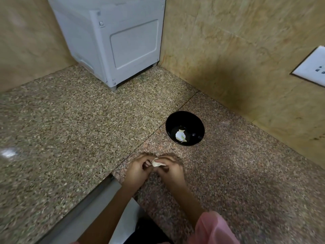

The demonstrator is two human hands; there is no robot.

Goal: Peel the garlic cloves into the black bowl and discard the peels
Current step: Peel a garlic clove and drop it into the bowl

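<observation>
A pale garlic clove (157, 163) is pinched between the fingertips of both hands, just above the granite counter. My left hand (138, 170) grips its left side and my right hand (171, 170) grips its right side. The black bowl (195, 120) stands on the counter a short way beyond and to the right of the hands. Inside the bowl lies a white garlic piece (180, 135) with a greenish scrap beside it; I cannot tell whether it is clove or peel.
A white appliance (119, 41) stands in the back corner of the speckled granite counter (70, 129). Tiled walls close the back and right, with a white wall socket (312, 66) at the right. The counter's front edge (98, 189) drops off near my left forearm.
</observation>
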